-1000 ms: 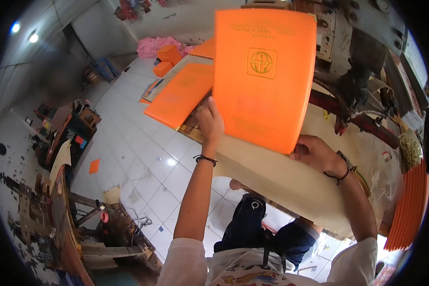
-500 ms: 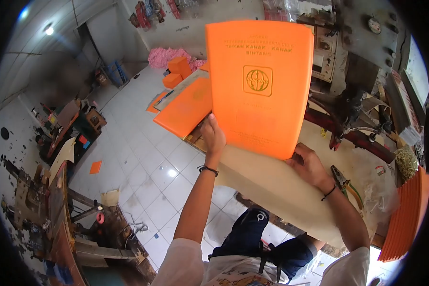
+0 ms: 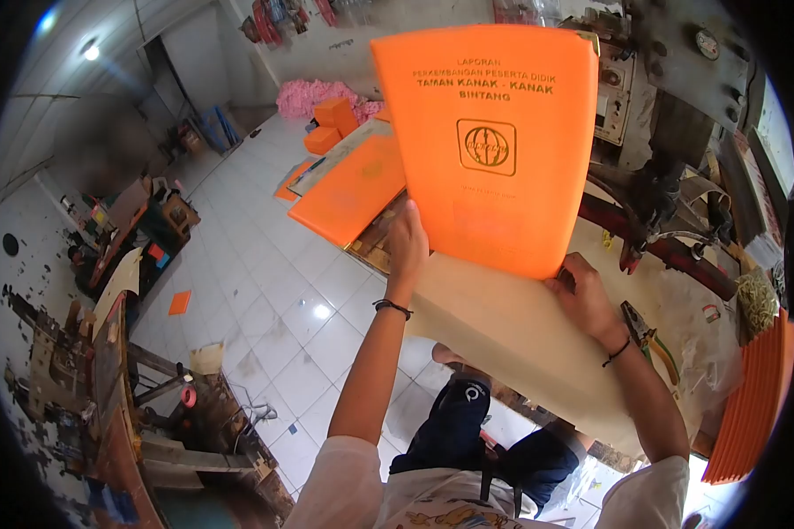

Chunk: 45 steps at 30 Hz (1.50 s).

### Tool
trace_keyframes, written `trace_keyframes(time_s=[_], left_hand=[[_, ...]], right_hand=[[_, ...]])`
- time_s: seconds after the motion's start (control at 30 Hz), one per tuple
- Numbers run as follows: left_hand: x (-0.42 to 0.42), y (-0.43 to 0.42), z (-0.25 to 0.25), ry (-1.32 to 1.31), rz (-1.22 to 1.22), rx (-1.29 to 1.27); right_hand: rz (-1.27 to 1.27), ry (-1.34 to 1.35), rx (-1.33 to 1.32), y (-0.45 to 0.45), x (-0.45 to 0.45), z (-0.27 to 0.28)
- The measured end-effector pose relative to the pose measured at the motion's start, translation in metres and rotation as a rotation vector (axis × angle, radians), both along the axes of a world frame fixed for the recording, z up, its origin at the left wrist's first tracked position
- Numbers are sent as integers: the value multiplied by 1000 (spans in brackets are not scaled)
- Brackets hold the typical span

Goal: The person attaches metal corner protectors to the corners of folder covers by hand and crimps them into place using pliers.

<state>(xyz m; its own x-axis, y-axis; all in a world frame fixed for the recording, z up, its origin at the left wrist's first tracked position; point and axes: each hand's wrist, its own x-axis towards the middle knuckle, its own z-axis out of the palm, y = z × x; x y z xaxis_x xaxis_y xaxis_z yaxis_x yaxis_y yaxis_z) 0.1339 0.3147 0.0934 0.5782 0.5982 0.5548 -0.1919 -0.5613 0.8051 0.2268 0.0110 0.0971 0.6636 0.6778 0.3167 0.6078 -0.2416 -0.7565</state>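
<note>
An orange report folder [image 3: 494,207] with gold lettering and a gold globe emblem is held upright above the workbench, its cover facing me. A small metal corner [image 3: 591,42] shows at its upper right. My left hand [image 3: 408,242] grips the folder's lower left edge, the fingers hidden behind it. At the lower right corner, my right hand [image 3: 585,300] pinches the folder between thumb and fingers. Below it, a beige sheet [image 3: 512,326] covers the bench. Another orange folder [image 3: 348,194] lies flat to the left of the held one.
Pliers [image 3: 648,342] lie right of my right hand. A stack of orange covers [image 3: 752,401] stands at the right edge. Behind the bench is a machine with a dark red bar [image 3: 679,256]. Orange blocks [image 3: 326,128] and a pink heap [image 3: 313,95] sit on the tiled floor.
The folder has tilted and shifted slightly right and up, and its gold lettering now reads more clearly. Both hands keep their hold. The view has shifted slightly.
</note>
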Motion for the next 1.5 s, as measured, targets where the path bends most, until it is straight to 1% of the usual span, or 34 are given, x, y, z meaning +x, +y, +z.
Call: trace_keyframes(time_s=[0.07,0.17,0.23,0.27,0.33,0.53,0.57,0.67,0.77,0.87,0.97,1.03,1.07,1.17,1.27,1.33,1.5], left_hand=[[1,5,-2,86,-24,-123],[12,6,-11,79,28,-27],[12,3,-8,206,103,163],[12,3,-6,266,139,262],[16,10,-11,310,103,207],[12,6,-8,249,65,118],[10,4,-7,247,67,94],[5,2,-6,215,92,118],[3,9,-12,177,63,203],[3,0,-8,53,93,284],[4,11,-17,170,-10,227],[5,12,-17,99,-18,288],[6,12,-17,61,-20,320],[4,7,-9,130,-7,370],[3,10,-10,187,-20,271],[3,5,-7,158,28,335],[4,5,-7,161,51,383]], right_hand=[[-8,24,-14,1,0,0],[-14,4,-46,1,-1,5],[-20,-22,-52,0,0,2],[28,-20,-8,1,-1,1],[125,-19,85,1,-6,-1],[26,25,-46,1,-7,4],[16,29,-15,0,-7,3],[-19,26,59,0,-4,0],[-67,24,83,0,-1,0],[-89,21,73,0,0,-2],[-128,12,63,0,2,-6],[-141,6,50,0,3,-6],[-157,-2,72,1,4,-6],[-184,-29,115,2,6,-10],[-191,-48,111,2,8,-12],[-207,-40,109,3,7,-13],[-227,-9,25,4,6,-9]])
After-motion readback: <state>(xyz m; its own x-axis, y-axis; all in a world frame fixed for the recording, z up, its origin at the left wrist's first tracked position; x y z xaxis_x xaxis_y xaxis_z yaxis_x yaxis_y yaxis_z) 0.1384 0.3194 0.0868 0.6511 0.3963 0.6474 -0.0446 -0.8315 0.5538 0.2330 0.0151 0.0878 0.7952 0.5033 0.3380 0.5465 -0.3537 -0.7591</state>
